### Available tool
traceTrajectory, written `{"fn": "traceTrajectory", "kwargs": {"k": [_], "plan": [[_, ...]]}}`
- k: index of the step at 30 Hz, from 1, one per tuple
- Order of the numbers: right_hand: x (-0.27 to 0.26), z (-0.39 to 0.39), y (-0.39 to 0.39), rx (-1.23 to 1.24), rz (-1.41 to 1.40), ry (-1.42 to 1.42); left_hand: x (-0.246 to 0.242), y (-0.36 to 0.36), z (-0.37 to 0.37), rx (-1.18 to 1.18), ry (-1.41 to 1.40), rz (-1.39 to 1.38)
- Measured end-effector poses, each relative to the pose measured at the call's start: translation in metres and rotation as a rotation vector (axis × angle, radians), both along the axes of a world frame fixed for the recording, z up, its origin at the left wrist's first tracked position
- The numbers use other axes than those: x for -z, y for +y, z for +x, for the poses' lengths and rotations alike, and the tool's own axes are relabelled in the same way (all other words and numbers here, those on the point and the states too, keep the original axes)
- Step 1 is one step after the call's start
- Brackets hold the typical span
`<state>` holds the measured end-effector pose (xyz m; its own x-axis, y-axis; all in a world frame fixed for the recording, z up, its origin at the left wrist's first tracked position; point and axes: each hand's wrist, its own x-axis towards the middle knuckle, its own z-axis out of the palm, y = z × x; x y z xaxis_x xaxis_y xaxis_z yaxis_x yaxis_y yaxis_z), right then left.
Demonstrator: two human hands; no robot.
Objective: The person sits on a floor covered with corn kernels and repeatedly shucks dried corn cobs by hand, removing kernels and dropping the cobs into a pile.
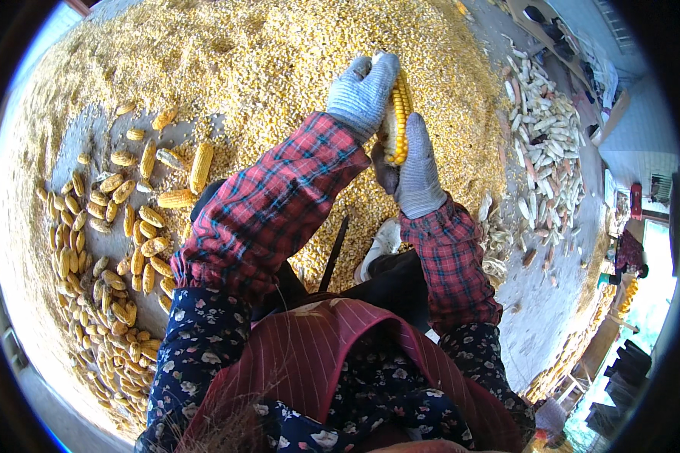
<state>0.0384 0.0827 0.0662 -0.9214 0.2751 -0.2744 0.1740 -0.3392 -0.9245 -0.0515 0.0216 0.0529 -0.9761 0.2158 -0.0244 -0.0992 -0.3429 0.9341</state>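
A partly shelled ear of corn (399, 122) is held up in front of me, yellow kernels along its right side and bare cob showing on its left. My left hand (365, 93), in a light knitted glove, grips its upper end. Around the lower end is my right hand (416, 164), gloved in grey, its fingers along the right side and the thumb at the left. Beneath both hands spreads a broad heap of loose corn kernels (272, 68). A dark, narrow bar (335, 255) stands between my legs; its lower end is hidden.
Many unshelled corn ears (107, 283) lie on the floor at left, a few close to my left sleeve. Stripped cobs (549, 147) form a pile at right, with dry husks (494, 243) nearer me. At far right is another person (629, 252). My shoe (384, 243) rests among kernels.
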Motion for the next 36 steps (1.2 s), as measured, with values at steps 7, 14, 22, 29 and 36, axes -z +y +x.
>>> {"fn": "traceTrajectory", "kwargs": {"k": [7,14,22,29,36], "plan": [[-0.017,0.004,0.017,-0.196,-0.25,-0.063,-0.009,-0.014,-0.004,0.08,-0.003,0.056],[-0.028,-0.001,0.06,-0.147,-0.172,-0.071,-0.01,-0.028,-0.015,0.501,-0.233,0.216],[-0.01,-0.004,0.039,-0.039,-0.457,0.114,-0.002,-0.011,-0.006,0.373,-0.069,0.4],[-0.003,-0.002,0.025,-0.11,-0.603,0.055,-0.005,0.003,0.025,0.353,0.135,0.123],[-0.006,-0.002,0.025,-0.049,-0.47,0.062,-0.006,0.005,0.027,0.4,0.006,0.254]]}}
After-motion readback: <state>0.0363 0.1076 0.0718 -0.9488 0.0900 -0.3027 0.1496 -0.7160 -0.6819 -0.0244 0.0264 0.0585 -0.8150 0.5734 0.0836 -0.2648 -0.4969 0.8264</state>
